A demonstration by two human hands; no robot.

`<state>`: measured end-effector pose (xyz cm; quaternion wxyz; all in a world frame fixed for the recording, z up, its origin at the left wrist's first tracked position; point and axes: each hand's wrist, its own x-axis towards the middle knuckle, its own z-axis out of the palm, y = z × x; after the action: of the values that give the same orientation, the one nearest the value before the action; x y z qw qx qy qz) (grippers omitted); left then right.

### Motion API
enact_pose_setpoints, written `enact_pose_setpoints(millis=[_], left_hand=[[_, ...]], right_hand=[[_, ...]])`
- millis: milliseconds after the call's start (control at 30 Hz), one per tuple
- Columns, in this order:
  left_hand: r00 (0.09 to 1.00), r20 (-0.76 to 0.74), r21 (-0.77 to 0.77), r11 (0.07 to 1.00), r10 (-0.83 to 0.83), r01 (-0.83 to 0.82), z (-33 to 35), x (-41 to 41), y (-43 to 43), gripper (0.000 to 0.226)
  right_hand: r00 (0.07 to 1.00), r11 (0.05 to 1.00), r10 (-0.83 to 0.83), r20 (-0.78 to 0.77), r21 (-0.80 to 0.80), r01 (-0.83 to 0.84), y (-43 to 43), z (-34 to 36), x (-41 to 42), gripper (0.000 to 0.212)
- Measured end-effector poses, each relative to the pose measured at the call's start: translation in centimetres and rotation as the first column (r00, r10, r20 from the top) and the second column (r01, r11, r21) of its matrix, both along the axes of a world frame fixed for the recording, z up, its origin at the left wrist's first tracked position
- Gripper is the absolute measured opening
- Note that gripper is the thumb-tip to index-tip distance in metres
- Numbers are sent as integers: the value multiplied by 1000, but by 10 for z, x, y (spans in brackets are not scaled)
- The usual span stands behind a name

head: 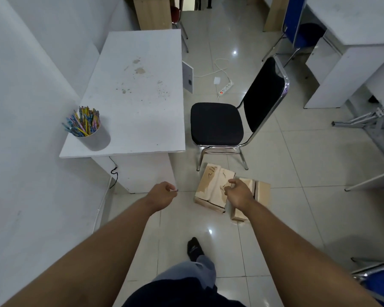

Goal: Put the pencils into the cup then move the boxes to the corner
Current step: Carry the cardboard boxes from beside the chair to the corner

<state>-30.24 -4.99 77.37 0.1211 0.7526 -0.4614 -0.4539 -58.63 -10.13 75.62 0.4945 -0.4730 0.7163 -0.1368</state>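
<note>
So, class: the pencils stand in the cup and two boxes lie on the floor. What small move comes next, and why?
Probably lower the right hand onto the nearer box and take a grip: the cup already holds the pencils, and both hands are empty.

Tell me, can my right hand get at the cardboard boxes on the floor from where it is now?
Probably yes. The right hand hangs loosely curled directly over the two cardboard boxes, with nothing between them. The chair stands behind the boxes, not in the way.

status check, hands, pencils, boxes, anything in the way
Left hand and right hand loosely curled, empty. Colourful pencils in white cup. Two tan cardboard boxes on floor; black padded chair close behind.
</note>
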Motion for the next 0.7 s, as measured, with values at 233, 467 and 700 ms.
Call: enact_pose_setpoints(millis=[233,467,700], left_hand=[[1000,-10,20,1000,10,-9,-6,-33,-59,32],[999,-49,17,1000,-4,5,-20,-58,-122,30],[998,-27,12,999,49,-48,-42,-67,-155,34]], right_hand=[[998,999,54,-18,-7,-54,-45,-1,-31,40],[996,1000,-14,-85,-10,13,-102,-4,-71,36],[996,999,33,-79,-10,-33,-137,-19,-85,35]])
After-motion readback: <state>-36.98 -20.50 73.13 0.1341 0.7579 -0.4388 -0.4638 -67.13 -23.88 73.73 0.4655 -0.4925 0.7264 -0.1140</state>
